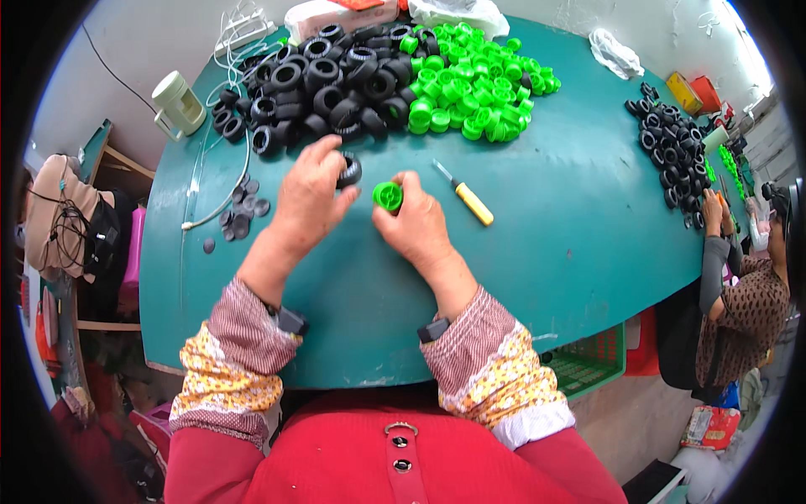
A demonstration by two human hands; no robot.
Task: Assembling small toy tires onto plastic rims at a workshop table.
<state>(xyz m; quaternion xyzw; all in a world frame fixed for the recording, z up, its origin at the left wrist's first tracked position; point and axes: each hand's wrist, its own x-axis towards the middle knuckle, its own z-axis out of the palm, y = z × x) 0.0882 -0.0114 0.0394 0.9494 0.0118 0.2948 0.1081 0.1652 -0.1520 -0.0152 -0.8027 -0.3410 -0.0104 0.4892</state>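
My right hand (417,220) pinches a green plastic wheel hub (388,196) between thumb and fingers, its spoked face turned up. Just left of it, my left hand (309,195) has a small black rubber tire (351,170) between its fingers and thumb. The fingers partly cover that tire. Hub and tire are apart. Beyond my hands lies a heap of black tires (323,80), with a pile of green hubs (474,84) against its right side. A screwdriver-like tool with a yellow handle (473,204) rests to the right of my right hand.
Flat black discs (241,220) lie left of my left hand, beside a pale cable (239,185). A lidded mug (178,105) stands at the table's left edge. At the far right, another person (743,311) works by a second tire heap (672,147). A green crate (588,363) sits below the table.
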